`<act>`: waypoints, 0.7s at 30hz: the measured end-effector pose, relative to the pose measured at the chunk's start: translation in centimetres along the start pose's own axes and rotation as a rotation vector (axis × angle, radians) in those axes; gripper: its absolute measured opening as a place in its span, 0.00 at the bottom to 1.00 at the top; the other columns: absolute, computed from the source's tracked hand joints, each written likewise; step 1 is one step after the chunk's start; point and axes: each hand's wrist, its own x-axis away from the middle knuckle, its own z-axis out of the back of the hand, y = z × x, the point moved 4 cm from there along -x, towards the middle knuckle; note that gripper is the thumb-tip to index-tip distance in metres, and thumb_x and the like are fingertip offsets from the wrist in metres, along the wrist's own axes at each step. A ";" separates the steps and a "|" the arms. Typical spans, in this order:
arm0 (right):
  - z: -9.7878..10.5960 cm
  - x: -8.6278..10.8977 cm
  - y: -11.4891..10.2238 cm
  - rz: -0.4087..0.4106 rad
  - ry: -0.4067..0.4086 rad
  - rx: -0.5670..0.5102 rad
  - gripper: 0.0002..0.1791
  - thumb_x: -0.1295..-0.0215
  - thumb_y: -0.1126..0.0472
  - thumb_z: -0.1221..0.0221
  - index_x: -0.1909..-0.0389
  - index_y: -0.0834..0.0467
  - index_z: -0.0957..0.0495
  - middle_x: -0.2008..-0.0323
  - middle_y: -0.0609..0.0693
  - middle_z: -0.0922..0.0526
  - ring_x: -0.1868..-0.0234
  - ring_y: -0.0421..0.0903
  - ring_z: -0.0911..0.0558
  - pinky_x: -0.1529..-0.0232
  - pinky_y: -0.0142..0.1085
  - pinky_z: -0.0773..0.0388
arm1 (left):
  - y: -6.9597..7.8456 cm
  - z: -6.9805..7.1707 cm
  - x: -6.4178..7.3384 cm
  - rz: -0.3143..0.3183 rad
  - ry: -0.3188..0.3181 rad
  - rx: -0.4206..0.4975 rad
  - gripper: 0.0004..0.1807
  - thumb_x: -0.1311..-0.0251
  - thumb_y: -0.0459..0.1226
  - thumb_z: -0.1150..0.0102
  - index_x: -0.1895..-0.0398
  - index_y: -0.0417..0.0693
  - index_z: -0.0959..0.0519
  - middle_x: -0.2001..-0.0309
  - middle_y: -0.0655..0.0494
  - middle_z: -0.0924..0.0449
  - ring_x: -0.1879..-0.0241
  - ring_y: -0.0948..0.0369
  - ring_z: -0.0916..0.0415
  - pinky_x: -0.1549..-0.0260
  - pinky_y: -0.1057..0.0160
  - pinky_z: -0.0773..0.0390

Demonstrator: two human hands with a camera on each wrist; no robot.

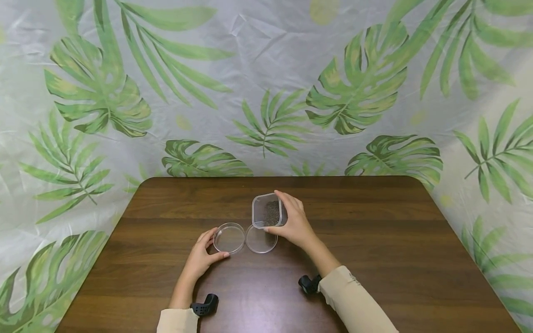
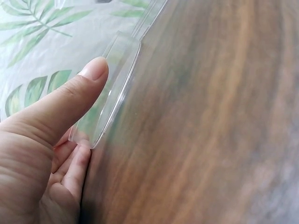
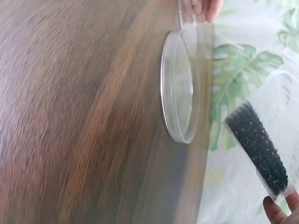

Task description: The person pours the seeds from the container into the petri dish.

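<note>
Two round, clear petri dishes sit side by side on the table. My left hand [image 1: 200, 259] grips the left petri dish [image 1: 229, 238] by its side, thumb at the near edge and fingers round the far left. The right petri dish [image 1: 261, 243] stands close beside it. Over that dish, my right hand [image 1: 296, 225] holds a clear, square plastic container [image 1: 259, 210], thumb and fingers on opposite sides. Dark, coarse granules [image 3: 259, 149] fill part of the container, which is tilted off the table in the right wrist view.
The brown wooden table [image 1: 374, 259] has rounded far corners. Behind it hangs a pale cloth [image 1: 275, 60] printed with green leaves. A black wrist camera [image 1: 205, 305] is on the left wrist, and another black camera [image 1: 309, 283] is on the right.
</note>
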 end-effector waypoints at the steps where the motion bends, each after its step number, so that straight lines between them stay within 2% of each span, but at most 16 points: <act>1: -0.2 -0.1 -0.1 0.007 -0.003 0.011 0.55 0.70 0.50 0.25 0.35 0.45 0.42 0.39 0.47 0.37 0.39 0.53 0.44 0.44 0.52 0.41 | 0.0 0.0 0.0 0.001 0.001 0.001 0.47 0.65 0.38 0.26 0.37 0.40 0.38 0.41 0.42 0.39 0.45 0.48 0.34 0.45 0.55 0.36; 14: -1.5 -1.2 -1.9 0.110 0.001 0.099 0.55 0.72 0.53 0.24 0.36 0.50 0.39 0.43 0.50 0.34 0.42 0.55 0.40 0.42 0.50 0.44 | 0.0 0.1 0.0 -0.001 0.004 -0.002 0.47 0.65 0.39 0.26 0.37 0.40 0.38 0.41 0.42 0.39 0.45 0.47 0.35 0.45 0.55 0.35; 21: -2.1 -1.5 -2.5 0.144 -0.025 0.177 0.54 0.70 0.49 0.25 0.36 0.49 0.40 0.42 0.50 0.35 0.43 0.54 0.39 0.43 0.50 0.42 | -0.1 0.0 -0.1 0.003 -0.004 -0.009 0.47 0.64 0.39 0.26 0.37 0.40 0.38 0.41 0.41 0.40 0.45 0.47 0.35 0.45 0.55 0.35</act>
